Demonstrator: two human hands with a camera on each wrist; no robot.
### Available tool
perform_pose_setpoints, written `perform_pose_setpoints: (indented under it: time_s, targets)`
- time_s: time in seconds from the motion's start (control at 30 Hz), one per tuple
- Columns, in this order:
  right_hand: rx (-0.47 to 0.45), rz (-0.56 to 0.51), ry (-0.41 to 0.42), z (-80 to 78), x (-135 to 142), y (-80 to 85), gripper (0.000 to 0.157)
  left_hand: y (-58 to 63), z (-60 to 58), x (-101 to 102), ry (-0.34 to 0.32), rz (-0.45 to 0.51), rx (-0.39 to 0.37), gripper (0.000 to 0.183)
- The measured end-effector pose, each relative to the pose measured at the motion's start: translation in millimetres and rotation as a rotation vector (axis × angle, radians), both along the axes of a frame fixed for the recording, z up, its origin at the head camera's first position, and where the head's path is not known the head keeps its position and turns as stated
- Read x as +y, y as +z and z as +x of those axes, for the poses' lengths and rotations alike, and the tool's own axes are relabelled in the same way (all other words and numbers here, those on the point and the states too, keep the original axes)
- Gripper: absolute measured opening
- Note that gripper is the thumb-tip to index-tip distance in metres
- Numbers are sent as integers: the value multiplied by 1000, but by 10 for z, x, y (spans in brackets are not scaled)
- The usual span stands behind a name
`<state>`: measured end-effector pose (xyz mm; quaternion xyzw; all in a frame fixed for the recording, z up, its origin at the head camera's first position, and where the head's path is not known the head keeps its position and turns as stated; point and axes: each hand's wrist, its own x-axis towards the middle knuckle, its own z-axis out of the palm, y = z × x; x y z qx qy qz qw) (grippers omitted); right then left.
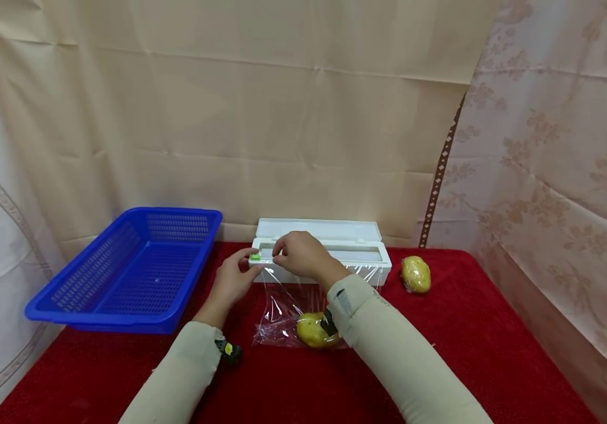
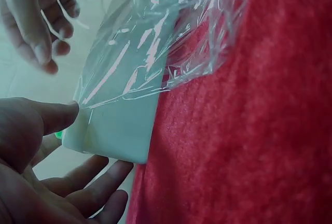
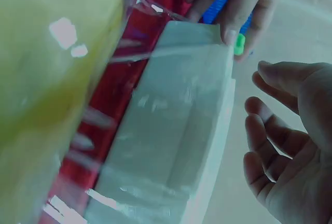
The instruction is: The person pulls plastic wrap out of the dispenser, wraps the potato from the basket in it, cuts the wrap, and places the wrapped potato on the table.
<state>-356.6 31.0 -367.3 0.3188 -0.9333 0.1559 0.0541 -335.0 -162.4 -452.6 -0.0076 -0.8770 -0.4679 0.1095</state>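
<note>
A white cling film dispenser (image 1: 386, 272) stands with its lid (image 1: 319, 228) raised. My left hand (image 1: 231, 284) grips its left end, the thumb at the front top edge and fingers round the end, beside a green slider (image 1: 254, 257). Above the dispenser hovers my right hand (image 1: 300, 256), fingers loosely bent; the right wrist view shows nothing between them. Clear cling film (image 1: 277, 330) hangs from the dispenser's front edge down onto the cloth. A yellow, potato-shaped item (image 1: 314, 331) lies at the film's near end, partly hidden by the right wrist.
To the left is a blue perforated basket (image 1: 123, 321). Another yellow, potato-shaped item (image 1: 416, 274), wrapped in film, lies right of the dispenser. Red cloth (image 1: 484, 341) covers the table. Beige curtain (image 1: 229, 118) hangs close behind, with patterned fabric (image 1: 574, 176) at the right.
</note>
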Motion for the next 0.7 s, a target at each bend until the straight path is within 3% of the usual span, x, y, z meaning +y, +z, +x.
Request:
perform_pose_setpoints:
  time_s: [0.4,0.7]
  targets:
    - [-41,-14,-155,-87,-360,-60,19,-32,-12,-34,7,11,-5,46]
    - [-111,-111,-194,-193,-378,-158,19,-63,-44,-77,8,135,-2,47]
